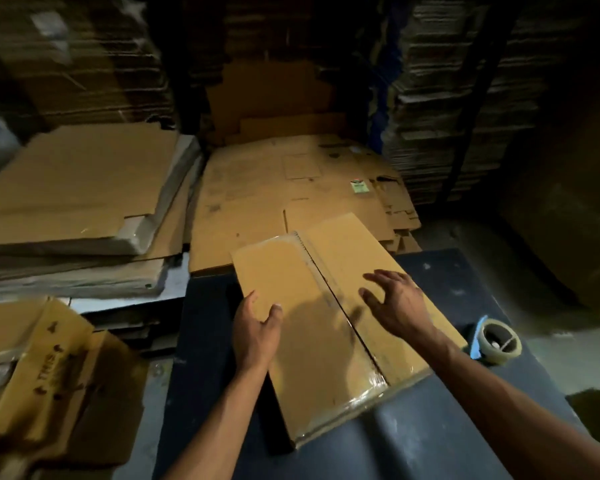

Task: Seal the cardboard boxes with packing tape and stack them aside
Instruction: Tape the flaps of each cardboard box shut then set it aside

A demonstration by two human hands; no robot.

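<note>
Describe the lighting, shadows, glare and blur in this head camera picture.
Head view: dim overall, corners dark; light falls on the cardboard box; both hands cast shadows onto its top; glare on clear tape at its near edge; stacked cardboard at upper left is blurred; wide-angle bending at the edges.

Dim storeroom, tall stacks of flattened cardboard point(440, 98) behind, dark work surface point(430, 438), possibly concrete floor point(561, 355)

stacks point(66, 57): blurred | printed carton point(32, 368): cut by left edge, print illegible
</note>
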